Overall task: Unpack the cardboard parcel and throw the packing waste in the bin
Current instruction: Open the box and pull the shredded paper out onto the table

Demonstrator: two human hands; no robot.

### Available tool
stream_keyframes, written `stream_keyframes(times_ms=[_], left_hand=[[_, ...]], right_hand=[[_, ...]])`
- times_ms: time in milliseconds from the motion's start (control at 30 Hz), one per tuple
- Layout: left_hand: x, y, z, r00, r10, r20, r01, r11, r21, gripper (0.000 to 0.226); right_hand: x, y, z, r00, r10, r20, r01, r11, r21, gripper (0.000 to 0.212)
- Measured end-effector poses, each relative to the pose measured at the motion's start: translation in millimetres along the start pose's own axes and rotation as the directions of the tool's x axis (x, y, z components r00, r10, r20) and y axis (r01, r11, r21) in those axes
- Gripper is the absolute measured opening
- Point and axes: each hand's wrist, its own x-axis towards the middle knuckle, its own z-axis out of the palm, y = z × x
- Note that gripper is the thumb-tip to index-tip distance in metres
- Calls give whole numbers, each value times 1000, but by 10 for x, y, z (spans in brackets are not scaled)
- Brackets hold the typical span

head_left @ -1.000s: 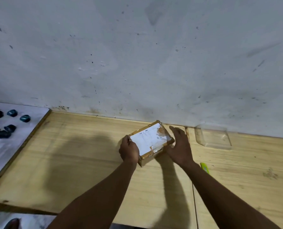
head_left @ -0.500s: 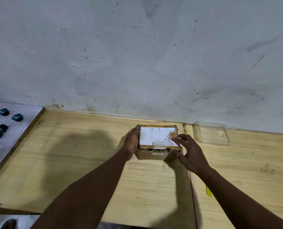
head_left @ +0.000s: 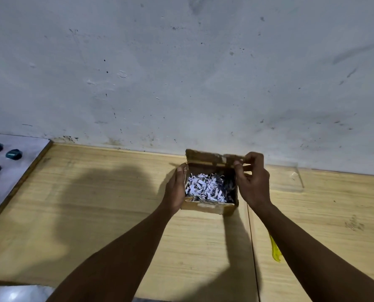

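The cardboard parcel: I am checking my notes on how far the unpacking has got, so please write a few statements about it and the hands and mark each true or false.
1. The lid of the cardboard parcel is lifted open. True.
2. The right hand pinches the lid flap. True.
3. The parcel is empty. False: shredded paper fills it.
4. The left hand lies flat on the table, away from the parcel. False: it holds the parcel's left side.
5. A clear plastic tray lies to the right of the parcel, by the wall. True.
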Motion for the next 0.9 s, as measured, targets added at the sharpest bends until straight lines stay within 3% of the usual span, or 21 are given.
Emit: stream_keyframes(times_ms=[100, 200, 333, 433, 900], left_hand=[[-59, 142, 25, 998, 67, 5, -68, 997, 33, 50], [-3, 169, 7, 988, 142, 64, -152, 970, 192, 50], [68, 165, 6, 974, 166, 153, -209, 919, 333, 53], [79, 126, 38, 974, 163, 159, -209, 917, 341, 54], [290, 193, 154, 972, 216, 89, -233, 895, 380, 58]], right_hand=[[135, 53, 31, 999, -26, -39, 23, 998, -57, 16], [132, 212, 53, 998, -8, 65, 16, 992, -129, 18], [-36, 378, 93, 964, 81, 254, -50, 991, -127, 64], [-134, 355, 152, 940, 73, 333, -42, 994, -98, 82], [215, 303, 219, 903, 128, 410, -82, 988, -128, 92]])
